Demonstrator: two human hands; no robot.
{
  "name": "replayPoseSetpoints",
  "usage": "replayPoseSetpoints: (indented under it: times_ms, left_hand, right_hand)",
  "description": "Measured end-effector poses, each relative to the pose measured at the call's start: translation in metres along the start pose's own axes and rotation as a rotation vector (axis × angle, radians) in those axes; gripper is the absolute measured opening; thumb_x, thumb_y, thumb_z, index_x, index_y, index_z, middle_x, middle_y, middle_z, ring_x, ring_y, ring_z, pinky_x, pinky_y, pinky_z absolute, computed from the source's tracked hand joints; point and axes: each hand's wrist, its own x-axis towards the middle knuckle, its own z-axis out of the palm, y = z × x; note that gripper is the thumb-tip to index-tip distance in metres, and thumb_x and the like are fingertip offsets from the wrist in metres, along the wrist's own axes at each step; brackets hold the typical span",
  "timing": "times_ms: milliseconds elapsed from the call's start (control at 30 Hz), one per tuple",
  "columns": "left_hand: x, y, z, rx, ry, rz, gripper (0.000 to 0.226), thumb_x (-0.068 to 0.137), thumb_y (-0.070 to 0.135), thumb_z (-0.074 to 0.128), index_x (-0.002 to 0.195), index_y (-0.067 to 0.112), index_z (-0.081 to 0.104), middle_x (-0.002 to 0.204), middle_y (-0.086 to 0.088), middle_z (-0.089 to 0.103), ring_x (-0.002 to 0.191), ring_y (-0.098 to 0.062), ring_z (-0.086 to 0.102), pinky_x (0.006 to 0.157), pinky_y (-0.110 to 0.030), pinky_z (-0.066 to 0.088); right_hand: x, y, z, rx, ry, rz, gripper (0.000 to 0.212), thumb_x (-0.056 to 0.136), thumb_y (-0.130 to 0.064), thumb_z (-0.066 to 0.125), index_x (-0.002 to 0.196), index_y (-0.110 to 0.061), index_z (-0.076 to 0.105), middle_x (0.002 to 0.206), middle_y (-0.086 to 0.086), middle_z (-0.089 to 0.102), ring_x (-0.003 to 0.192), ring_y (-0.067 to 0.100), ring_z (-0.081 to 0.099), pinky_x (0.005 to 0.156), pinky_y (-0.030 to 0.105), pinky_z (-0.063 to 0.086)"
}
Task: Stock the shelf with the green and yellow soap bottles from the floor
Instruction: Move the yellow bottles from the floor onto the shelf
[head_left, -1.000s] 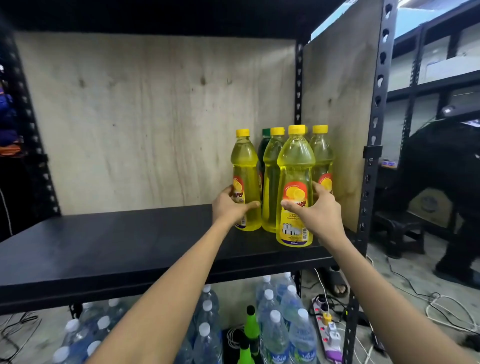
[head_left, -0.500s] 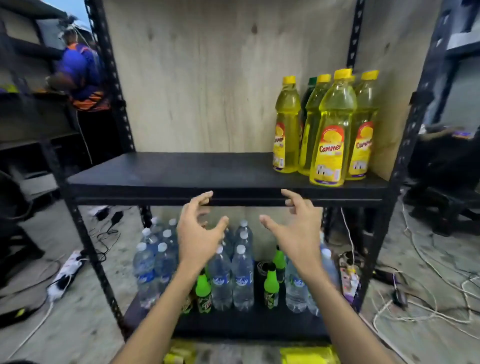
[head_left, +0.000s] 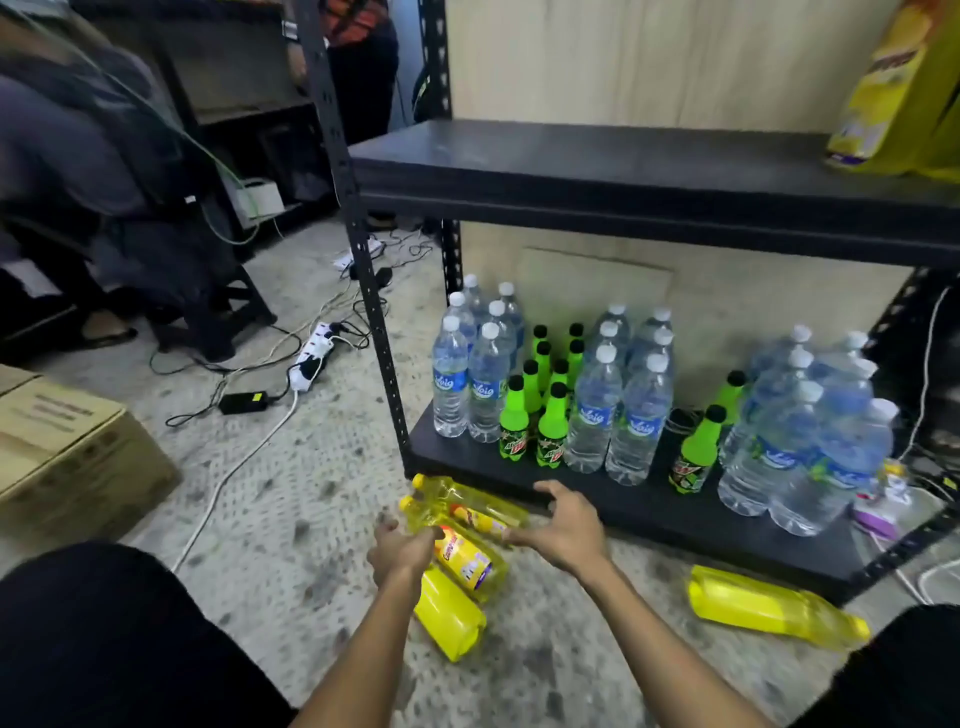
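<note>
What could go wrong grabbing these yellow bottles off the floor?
The yellow bottles lie bunched and overlapping, so the left hand or right hand may send one rolling. Lifting them, a bottle could clip the bottom shelf edge or topple the water bottles standing just behind.

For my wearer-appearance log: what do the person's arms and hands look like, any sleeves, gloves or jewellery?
The left forearm and right forearm are bare, no sleeves in view. No gloves, watch or rings show on the left hand or right hand. The legs at both lower corners wear black clothing.
</note>
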Motion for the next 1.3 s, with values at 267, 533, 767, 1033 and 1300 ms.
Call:
replayPoseSetpoints:
  times_ms: [267, 533, 767, 1033, 1300]
  left_hand:
    - [0.068, -0.069, 0.022, 0.067, 0.0, -0.314, 0.092, 0.066, 0.032, 0.086, 0.141, 0.009, 0.037, 0.14, -0.025, 0.04, 0.128, -0.04, 0.043, 0.099, -0.045, 0.046]
    - [0.12, -0.113, 0.058, 0.058, -0.028, -0.311, 0.106, 0.072, 0.04, 0.085, 0.156, 0.016, 0.025, 0.151, -0.015, 0.041, 0.14, -0.036, 0.038, 0.107, -0.044, 0.041]
    - [0.128, -0.124, 0.082, 0.017, 0.033, -0.384, 0.094, 0.067, 0.033, 0.09, 0.144, 0.007, 0.042, 0.132, -0.021, 0.054, 0.127, -0.037, 0.049, 0.101, -0.043, 0.043]
    - [0.139, -0.118, 0.085, 0.085, 0.0, -0.436, 0.094, 0.06, 0.039, 0.092, 0.136, 0.005, 0.047, 0.132, -0.019, 0.056, 0.124, -0.035, 0.054, 0.097, -0.041, 0.048]
    - [0.128, -0.12, 0.068, 0.166, -0.067, -0.379, 0.074, 0.057, 0.036, 0.092, 0.119, 0.012, 0.061, 0.114, -0.01, 0.068, 0.11, -0.031, 0.064, 0.085, -0.037, 0.053]
  right_hand:
    - [0.077, 0.007, 0.108, -0.217, -0.152, 0.043, 0.091, 0.06, -0.052, 0.085, 0.14, -0.028, 0.048, 0.138, 0.005, 0.055, 0.125, 0.024, 0.054, 0.096, 0.033, 0.049]
    - [0.151, 0.025, 0.197, -0.339, -0.284, 0.095, 0.091, 0.068, -0.039, 0.083, 0.147, -0.023, 0.039, 0.138, 0.01, 0.052, 0.129, 0.028, 0.05, 0.098, 0.034, 0.049]
    - [0.18, 0.041, 0.243, -0.409, -0.337, 0.102, 0.094, 0.071, -0.04, 0.082, 0.148, -0.019, 0.033, 0.141, 0.011, 0.051, 0.131, 0.03, 0.047, 0.1, 0.036, 0.043]
    - [0.203, 0.045, 0.257, -0.463, -0.34, 0.153, 0.084, 0.069, -0.035, 0.084, 0.14, -0.017, 0.044, 0.133, 0.009, 0.061, 0.126, 0.029, 0.056, 0.093, 0.036, 0.049]
    - [0.158, 0.066, 0.229, -0.347, -0.245, 0.203, 0.095, 0.064, -0.028, 0.086, 0.147, -0.028, 0.041, 0.13, 0.007, 0.063, 0.119, 0.029, 0.061, 0.089, 0.036, 0.054]
